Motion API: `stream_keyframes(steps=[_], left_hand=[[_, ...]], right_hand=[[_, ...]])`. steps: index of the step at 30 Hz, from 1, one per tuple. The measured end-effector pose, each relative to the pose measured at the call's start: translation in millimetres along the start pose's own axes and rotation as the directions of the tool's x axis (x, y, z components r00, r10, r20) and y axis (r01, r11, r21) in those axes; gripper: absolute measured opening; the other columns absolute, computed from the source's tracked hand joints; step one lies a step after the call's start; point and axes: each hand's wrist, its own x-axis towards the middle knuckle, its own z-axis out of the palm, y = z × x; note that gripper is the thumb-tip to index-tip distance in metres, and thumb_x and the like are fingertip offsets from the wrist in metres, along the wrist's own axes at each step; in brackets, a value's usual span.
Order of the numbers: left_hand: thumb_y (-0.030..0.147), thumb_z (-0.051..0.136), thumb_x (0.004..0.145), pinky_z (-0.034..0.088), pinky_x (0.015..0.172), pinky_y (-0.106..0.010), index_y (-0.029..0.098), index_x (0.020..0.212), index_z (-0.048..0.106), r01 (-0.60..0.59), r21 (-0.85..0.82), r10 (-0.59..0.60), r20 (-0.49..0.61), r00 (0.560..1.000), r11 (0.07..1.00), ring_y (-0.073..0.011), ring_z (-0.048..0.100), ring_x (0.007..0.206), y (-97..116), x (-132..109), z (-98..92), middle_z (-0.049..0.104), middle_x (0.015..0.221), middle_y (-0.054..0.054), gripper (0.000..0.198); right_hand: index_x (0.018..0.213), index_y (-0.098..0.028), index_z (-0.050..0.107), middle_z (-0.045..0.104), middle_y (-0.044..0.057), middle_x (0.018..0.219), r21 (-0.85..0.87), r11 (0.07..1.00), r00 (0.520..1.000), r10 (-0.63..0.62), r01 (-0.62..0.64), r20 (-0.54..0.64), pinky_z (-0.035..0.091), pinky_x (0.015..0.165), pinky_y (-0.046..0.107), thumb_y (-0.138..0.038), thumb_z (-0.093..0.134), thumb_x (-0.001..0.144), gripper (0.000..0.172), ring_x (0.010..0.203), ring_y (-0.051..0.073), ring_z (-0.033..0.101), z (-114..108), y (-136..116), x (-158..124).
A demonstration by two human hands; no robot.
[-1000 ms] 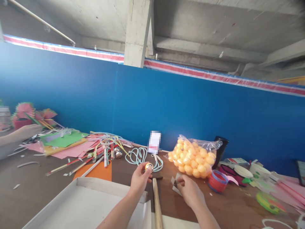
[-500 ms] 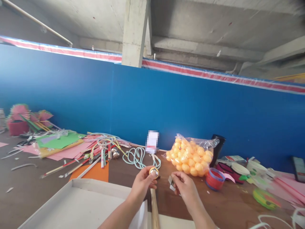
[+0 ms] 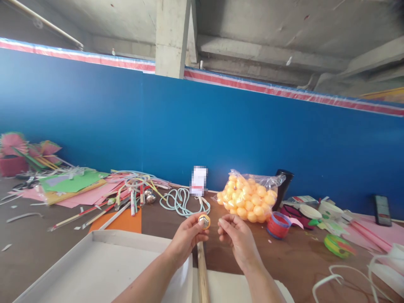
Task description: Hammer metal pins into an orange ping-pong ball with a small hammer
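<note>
My left hand (image 3: 186, 235) pinches a small orange ball with a shiny silver patch (image 3: 204, 220) at chest height over the brown table (image 3: 299, 261). My right hand (image 3: 235, 237) is raised just right of it, fingers curled in a pinch; whatever they hold is too small to make out. A wooden stick (image 3: 202, 273) lies on the table below and between the two hands. A clear bag of orange balls (image 3: 249, 201) sits just beyond my right hand.
A white shallow box (image 3: 94, 269) lies at the front left. Coloured paper sheets (image 3: 75, 187), straws and pale green cord (image 3: 178, 202) clutter the left and middle. A red tape roll (image 3: 277, 225), a black cup (image 3: 282, 185), a phone (image 3: 382, 209) and a blue wall (image 3: 221, 134) stand behind.
My right hand has lifted off the table and come closer to the ball in my left hand; the small white piece it held no longer shows. The view has swung right.
</note>
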Motion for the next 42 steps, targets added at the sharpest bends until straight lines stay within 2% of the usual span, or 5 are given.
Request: stream_keyframes(steps=[7,14,23,29,42], left_hand=[[0.030,0.062,0.076,0.048,0.067,-0.024,0.017,0.113,0.056,0.012,0.026,-0.013,0.035,0.999,1.000,-0.0122,0.058,0.075,-1,-1,-0.3,0.057,0.099,-0.009,0.039],[0.031,0.063,0.075,0.048,0.067,-0.024,0.016,0.110,0.057,0.027,0.037,-0.028,0.032,0.999,0.999,-0.0117,0.058,0.073,-1,-1,-0.5,0.058,0.093,-0.007,0.038],[0.031,0.064,0.074,0.047,0.068,-0.024,0.017,0.110,0.058,0.021,0.026,-0.021,0.025,0.999,0.999,-0.0121,0.058,0.075,-1,-2,0.1,0.059,0.097,-0.008,0.039],[0.030,0.064,0.074,0.046,0.069,-0.025,0.017,0.112,0.057,0.010,0.025,-0.010,0.036,0.999,1.000,-0.0117,0.057,0.074,-1,-2,0.3,0.060,0.095,-0.008,0.040],[0.035,0.064,0.073,0.046,0.072,-0.029,0.018,0.116,0.054,-0.008,0.131,0.006,0.014,1.000,0.991,-0.0158,0.059,0.080,-5,0,-0.5,0.061,0.099,-0.010,0.047]], right_hand=[[0.079,-0.014,0.062,0.063,0.005,0.074,-0.035,0.999,1.000,0.001,-0.001,0.003,0.049,0.048,0.022,-0.037,0.068,0.071,0.026,0.062,0.012,0.056,3,-1,-1],[0.081,-0.018,0.058,0.057,-0.002,0.066,0.127,0.992,0.999,0.014,-0.018,0.036,0.042,0.043,0.018,-0.032,0.070,0.070,0.022,0.052,0.007,0.049,3,-7,-5],[0.078,-0.016,0.065,0.063,0.002,0.072,0.031,0.999,0.998,0.041,-0.042,0.039,0.045,0.046,0.020,-0.038,0.070,0.067,0.025,0.055,0.010,0.052,8,-7,-7],[0.082,-0.015,0.065,0.064,0.005,0.077,0.066,0.995,0.994,0.072,-0.077,0.081,0.042,0.043,0.018,-0.037,0.070,0.068,0.027,0.056,0.009,0.049,8,-9,-8],[0.079,-0.015,0.068,0.057,0.000,0.067,0.076,0.985,0.984,0.151,-0.158,0.091,0.038,0.039,0.016,-0.034,0.073,0.064,0.025,0.052,0.007,0.044,13,-5,-8]])
